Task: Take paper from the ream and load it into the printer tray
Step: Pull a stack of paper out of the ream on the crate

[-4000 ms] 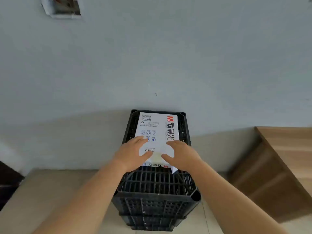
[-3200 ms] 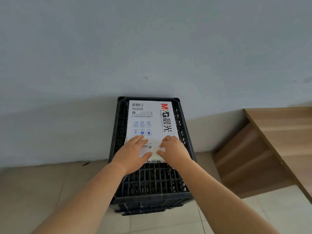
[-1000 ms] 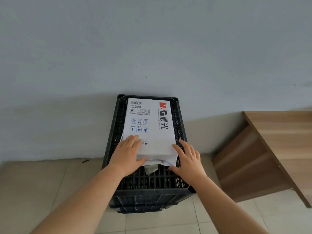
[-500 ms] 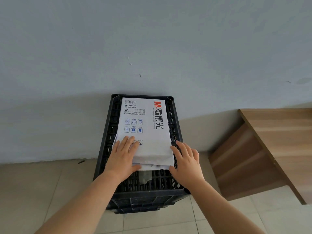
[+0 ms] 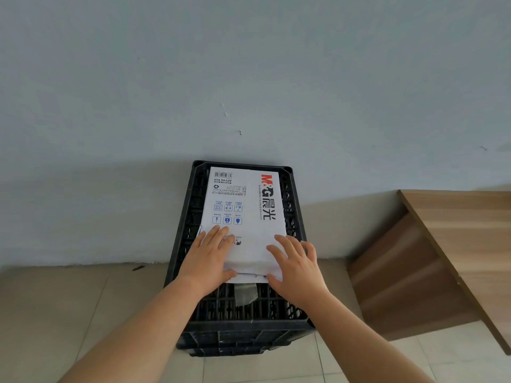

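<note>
Left hand [image 5: 208,261], right hand [image 5: 297,268] flat, fingers spread, on paper ream [image 5: 246,214]; ream atop black crate [image 5: 243,324].

Open floor [image 5: 69,313] left of the crate [image 5: 243,327] (wall [image 5: 249,78] behind), wooden shelf [image 5: 456,236] crowding the right.

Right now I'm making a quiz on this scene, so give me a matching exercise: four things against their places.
Things:
1 ream
2 left hand
3 right hand
4 wooden furniture

Places:
A at the far right, by the wall
B flat on the ream's near left corner
C lying on the black crate
D at the ream's near right corner

Pairs: 1-C, 2-B, 3-D, 4-A
</note>
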`<move>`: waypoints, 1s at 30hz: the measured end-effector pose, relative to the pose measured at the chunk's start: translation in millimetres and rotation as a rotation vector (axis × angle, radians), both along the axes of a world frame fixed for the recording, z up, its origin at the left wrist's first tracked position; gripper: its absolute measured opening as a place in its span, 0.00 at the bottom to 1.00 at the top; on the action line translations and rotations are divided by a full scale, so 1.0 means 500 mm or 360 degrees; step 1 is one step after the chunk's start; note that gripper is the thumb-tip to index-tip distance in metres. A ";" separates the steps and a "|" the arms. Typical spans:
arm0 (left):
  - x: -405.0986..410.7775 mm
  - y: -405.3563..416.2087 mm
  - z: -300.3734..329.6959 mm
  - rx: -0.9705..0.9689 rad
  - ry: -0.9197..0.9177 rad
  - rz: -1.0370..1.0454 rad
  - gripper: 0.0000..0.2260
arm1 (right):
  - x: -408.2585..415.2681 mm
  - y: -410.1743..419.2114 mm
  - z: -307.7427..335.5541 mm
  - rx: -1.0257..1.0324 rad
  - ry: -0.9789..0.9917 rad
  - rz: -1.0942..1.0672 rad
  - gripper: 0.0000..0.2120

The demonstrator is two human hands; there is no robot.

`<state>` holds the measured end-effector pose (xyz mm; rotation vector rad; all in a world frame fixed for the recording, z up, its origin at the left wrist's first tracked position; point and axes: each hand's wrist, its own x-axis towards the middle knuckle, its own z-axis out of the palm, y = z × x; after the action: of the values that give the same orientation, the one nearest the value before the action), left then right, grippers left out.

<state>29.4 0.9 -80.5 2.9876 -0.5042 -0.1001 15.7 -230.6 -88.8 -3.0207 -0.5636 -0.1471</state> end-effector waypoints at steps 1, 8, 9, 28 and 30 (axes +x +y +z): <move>0.001 0.000 -0.001 -0.0006 0.0004 0.0003 0.37 | -0.001 -0.003 -0.002 -0.0017 0.0010 0.0001 0.28; -0.005 0.003 -0.017 0.0018 -0.0001 -0.0004 0.38 | -0.007 -0.051 -0.006 -0.0162 0.0060 -0.0047 0.33; -0.006 0.003 -0.019 0.0026 -0.0002 -0.0005 0.38 | -0.007 -0.057 -0.005 -0.0166 0.0077 -0.0054 0.34; -0.010 -0.007 0.023 -0.0242 -0.0227 -0.0337 0.24 | -0.013 -0.023 0.006 0.0196 -0.0014 -0.0026 0.28; -0.007 -0.012 0.033 -0.0238 -0.0239 -0.0336 0.26 | -0.007 -0.001 0.012 0.0271 -0.0015 0.0009 0.29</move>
<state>26.2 -5.2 -64.1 2.8006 -0.8053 0.1393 12.0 -231.2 -82.8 -2.8548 -0.5315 -0.1983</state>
